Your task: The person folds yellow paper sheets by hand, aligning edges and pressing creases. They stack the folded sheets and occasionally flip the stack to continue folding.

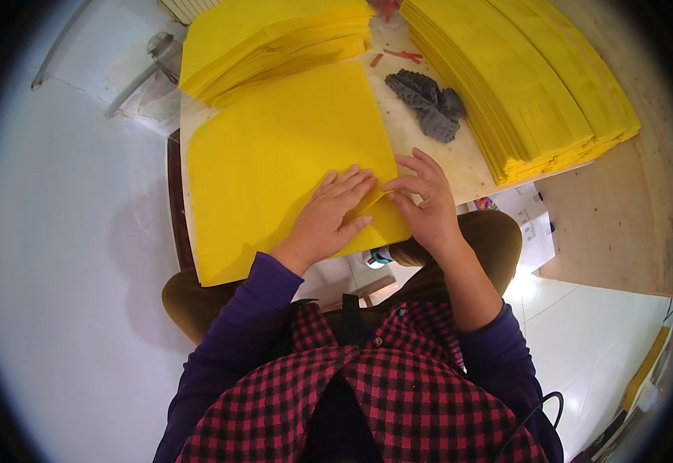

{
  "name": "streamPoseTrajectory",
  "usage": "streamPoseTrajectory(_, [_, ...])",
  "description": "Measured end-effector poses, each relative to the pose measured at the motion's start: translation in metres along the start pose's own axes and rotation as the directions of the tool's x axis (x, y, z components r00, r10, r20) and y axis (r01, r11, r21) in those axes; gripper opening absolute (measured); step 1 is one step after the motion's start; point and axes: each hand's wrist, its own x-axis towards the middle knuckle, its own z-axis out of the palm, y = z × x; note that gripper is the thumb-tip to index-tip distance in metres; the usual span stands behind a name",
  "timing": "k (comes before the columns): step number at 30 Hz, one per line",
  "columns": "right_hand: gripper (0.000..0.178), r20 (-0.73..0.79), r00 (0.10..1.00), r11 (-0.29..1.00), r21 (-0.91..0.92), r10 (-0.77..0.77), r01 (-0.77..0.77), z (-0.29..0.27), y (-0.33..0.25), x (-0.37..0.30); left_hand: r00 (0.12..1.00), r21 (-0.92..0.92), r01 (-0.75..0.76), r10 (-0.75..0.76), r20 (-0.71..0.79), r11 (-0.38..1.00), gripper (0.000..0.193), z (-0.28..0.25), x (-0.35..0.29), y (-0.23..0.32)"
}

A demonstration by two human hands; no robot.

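A large yellow fabric-like sheet (274,154) lies flat on the table in front of me and reaches over its near edge. My left hand (330,210) rests palm down on it near the right side, fingers stretched out. Just to the right, my right hand (427,202) pinches a raised edge of the yellow sheet between thumb and forefinger, its other fingers spread. A small fold of the sheet stands up between the two hands. Whether one layer or more is pinched, I cannot tell.
Behind the sheet is a stack of yellow sheets (282,42). More yellow stacks (529,92) fill the table's right side. A crumpled dark grey cloth (429,104) lies between them on the wooden table (402,143), with red strips (404,56) farther back. My knees are under the near edge.
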Motion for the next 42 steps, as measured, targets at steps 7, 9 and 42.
streamPoseTrajectory(7, [0.015,-0.091,0.973,0.959,0.207,0.214,-0.192,-0.015,0.02,0.031,0.999,-0.144,-0.002,-0.003,-0.035,0.99,0.041,0.002,-0.001,-0.009])
streamPoseTrajectory(9, [0.016,-0.143,0.951,0.958,0.123,0.275,-0.259,-0.025,0.037,0.045,0.999,-0.201,-0.001,-0.006,-0.034,0.98,0.041,0.001,-0.001,-0.011])
streamPoseTrajectory(42, [0.019,0.393,0.897,0.902,0.282,0.201,-0.326,-0.028,0.019,-0.008,0.986,-0.423,0.092,-0.142,-0.087,0.901,0.043,-0.002,-0.005,-0.011])
